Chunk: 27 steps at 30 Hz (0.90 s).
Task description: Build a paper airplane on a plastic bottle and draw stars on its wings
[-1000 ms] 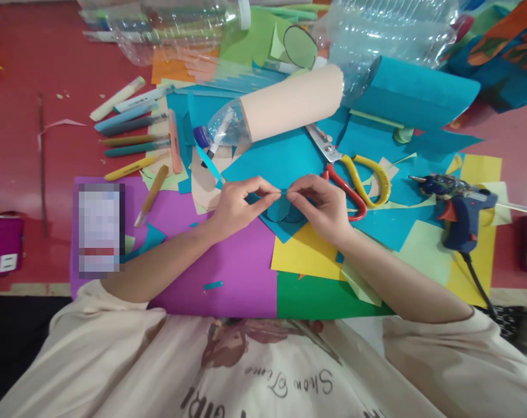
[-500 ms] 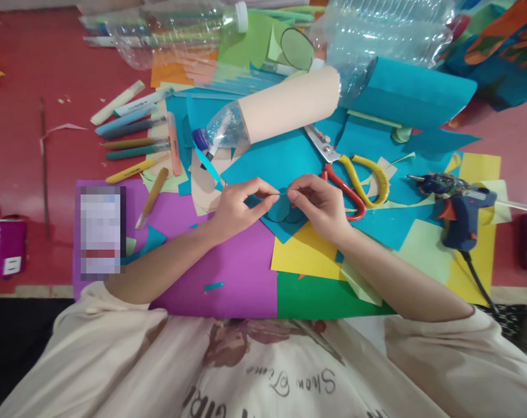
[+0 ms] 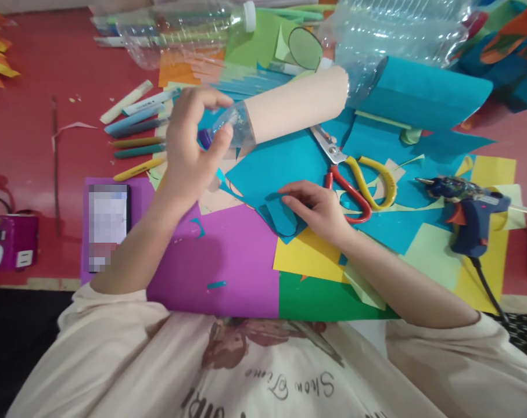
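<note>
My left hand [image 3: 189, 151] is raised over the neck of a clear plastic bottle wrapped in beige paper [image 3: 293, 107] that lies on its side. Its fingers are spread and curved around the bottle's neck, and I cannot tell whether they touch it. My right hand [image 3: 318, 209] rests lower on a cut teal paper piece [image 3: 267, 174], with thumb and fingers pinched on its rounded edge. The teal piece lies over a purple sheet [image 3: 228, 255] and a yellow sheet [image 3: 307, 255].
Red-and-yellow scissors [image 3: 359, 174] lie just right of my right hand. A blue glue gun [image 3: 468, 215] with its cord is further right. Several markers [image 3: 132, 125] and a phone [image 3: 108, 223] lie at the left. Clear bottles [image 3: 389, 35] and a teal paper roll [image 3: 424, 93] crowd the back.
My left hand let go of the teal piece and moved up and left to the bottle's neck. My right hand stayed on the teal paper, which now lies flat.
</note>
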Tool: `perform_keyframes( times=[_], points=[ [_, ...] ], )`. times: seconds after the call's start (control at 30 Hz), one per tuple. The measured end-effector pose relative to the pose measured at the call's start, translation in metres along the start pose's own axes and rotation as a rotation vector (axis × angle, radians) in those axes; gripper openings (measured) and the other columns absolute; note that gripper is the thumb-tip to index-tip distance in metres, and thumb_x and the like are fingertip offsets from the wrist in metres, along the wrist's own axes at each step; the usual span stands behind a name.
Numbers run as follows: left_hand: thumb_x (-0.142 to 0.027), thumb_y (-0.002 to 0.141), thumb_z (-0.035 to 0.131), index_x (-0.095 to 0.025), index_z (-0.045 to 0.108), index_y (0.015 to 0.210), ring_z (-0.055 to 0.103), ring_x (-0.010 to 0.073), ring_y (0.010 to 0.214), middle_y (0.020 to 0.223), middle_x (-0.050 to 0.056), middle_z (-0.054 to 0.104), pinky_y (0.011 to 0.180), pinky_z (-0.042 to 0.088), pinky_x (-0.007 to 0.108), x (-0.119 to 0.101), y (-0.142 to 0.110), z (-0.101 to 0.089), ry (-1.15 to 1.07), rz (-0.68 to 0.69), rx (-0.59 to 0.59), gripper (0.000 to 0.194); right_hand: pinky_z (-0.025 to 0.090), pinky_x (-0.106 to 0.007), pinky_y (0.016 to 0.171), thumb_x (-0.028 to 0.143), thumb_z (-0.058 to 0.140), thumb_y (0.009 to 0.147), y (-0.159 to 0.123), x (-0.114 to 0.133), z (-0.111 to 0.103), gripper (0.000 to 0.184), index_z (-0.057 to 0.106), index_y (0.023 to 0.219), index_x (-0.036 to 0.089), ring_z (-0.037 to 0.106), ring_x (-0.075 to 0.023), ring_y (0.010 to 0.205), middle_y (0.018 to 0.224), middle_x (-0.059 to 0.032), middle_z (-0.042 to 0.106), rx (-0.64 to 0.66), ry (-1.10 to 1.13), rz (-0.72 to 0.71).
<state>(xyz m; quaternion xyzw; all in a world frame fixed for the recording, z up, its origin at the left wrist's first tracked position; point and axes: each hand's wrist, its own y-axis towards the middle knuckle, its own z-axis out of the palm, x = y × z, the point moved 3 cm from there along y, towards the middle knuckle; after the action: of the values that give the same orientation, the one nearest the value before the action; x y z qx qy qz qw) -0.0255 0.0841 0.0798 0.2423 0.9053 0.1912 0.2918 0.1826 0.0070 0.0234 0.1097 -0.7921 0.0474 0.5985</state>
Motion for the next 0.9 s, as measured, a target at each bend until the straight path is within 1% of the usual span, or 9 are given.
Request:
perform_keyframes(
  times=[0.1,0.2,0.3,0.37,0.47,0.53,0.6,0.73,0.9],
  points=[
    [-0.041,0.091,0.064,-0.024,0.040,0.135,0.048,0.0228,0.127,0.141,-0.001,0.053,0.110,0.039,0.044,0.019,0.010,0.003,0.173,-0.123,0.266,0.053,0.046,-0.025,0.054,0.030,0.059,0.087,0.001,0.003,0.000,0.019,0.074,0.091,0.020,0.058,-0.0128,0.061,0.081,-0.0037,0.073,0.025,-0.074,-0.035],
    [-0.041,0.090,0.066,-0.021,0.041,0.141,0.055,0.0267,0.120,0.131,0.002,0.062,0.110,0.037,0.049,0.023,0.010,0.005,0.262,-0.242,0.425,0.060,0.039,-0.023,0.048,0.029,0.054,0.090,0.000,0.003,0.000,0.024,0.074,0.100,0.020,0.048,-0.0096,0.051,0.071,-0.0007,0.068,0.022,-0.097,-0.040],
    [-0.039,0.089,0.067,-0.020,0.050,0.135,0.062,0.0240,0.106,0.109,0.001,0.072,0.113,0.032,0.052,0.016,0.008,-0.002,0.266,-0.212,0.427,0.052,0.033,-0.022,0.044,0.031,0.053,0.092,-0.001,-0.001,-0.001,0.024,0.071,0.102,0.020,0.041,-0.0083,0.047,0.058,0.0036,0.054,-0.017,-0.089,-0.019],
    [-0.038,0.086,0.070,-0.022,0.054,0.132,0.065,0.0231,0.097,0.099,0.000,0.073,0.109,0.037,0.050,0.008,0.005,-0.009,0.224,-0.120,0.423,0.051,0.033,-0.022,0.045,0.033,0.053,0.093,-0.002,-0.002,-0.002,0.022,0.069,0.100,0.019,0.042,-0.0083,0.048,0.056,0.0046,0.049,-0.048,-0.074,-0.016],
    [-0.038,0.080,0.074,-0.026,0.055,0.131,0.068,0.0222,0.082,0.084,-0.001,0.071,0.082,0.051,0.034,-0.005,-0.003,-0.019,0.166,-0.035,0.378,0.056,0.039,-0.022,0.048,0.035,0.053,0.094,-0.002,-0.003,-0.002,0.021,0.065,0.101,0.019,0.048,-0.0088,0.052,0.062,0.0035,0.053,-0.069,-0.014,-0.028],
    [-0.037,0.076,0.077,-0.027,0.051,0.137,0.068,0.0220,0.072,0.076,-0.001,0.069,0.069,0.052,0.029,-0.015,-0.010,-0.018,0.211,-0.050,0.456,0.068,0.045,-0.022,0.050,0.037,0.053,0.094,-0.002,-0.003,-0.002,0.025,0.062,0.109,0.020,0.055,-0.0098,0.060,0.075,0.0007,0.059,-0.087,0.046,-0.035],
    [-0.039,0.077,0.075,-0.022,0.039,0.147,0.070,0.0269,0.077,0.078,0.002,0.069,0.073,0.052,0.033,-0.025,-0.018,-0.014,0.285,-0.102,0.558,0.081,0.050,-0.023,0.053,0.039,0.051,0.095,-0.001,-0.003,-0.002,0.033,0.057,0.123,0.023,0.060,-0.0110,0.067,0.090,-0.0022,0.064,-0.100,0.096,-0.037],
    [-0.053,0.079,0.072,-0.020,0.031,0.151,0.070,0.0323,0.092,0.092,0.008,0.071,0.087,0.049,0.038,-0.050,-0.032,-0.009,0.241,-0.085,0.559,0.089,0.054,-0.024,0.057,0.038,0.040,0.099,-0.001,-0.003,-0.001,0.046,0.044,0.144,0.031,0.062,-0.0117,0.072,0.101,-0.0032,0.065,-0.058,0.105,-0.045],
    [-0.052,0.082,0.071,-0.017,0.032,0.150,0.069,0.0247,0.069,0.073,0.005,0.068,0.072,0.051,0.031,-0.072,-0.043,-0.009,0.297,0.031,0.567,0.086,0.053,-0.024,0.058,0.041,0.037,0.101,-0.001,-0.004,0.000,0.047,0.045,0.145,0.029,0.062,-0.0124,0.071,0.094,-0.0026,0.065,-0.002,0.054,-0.060]
  ],
)
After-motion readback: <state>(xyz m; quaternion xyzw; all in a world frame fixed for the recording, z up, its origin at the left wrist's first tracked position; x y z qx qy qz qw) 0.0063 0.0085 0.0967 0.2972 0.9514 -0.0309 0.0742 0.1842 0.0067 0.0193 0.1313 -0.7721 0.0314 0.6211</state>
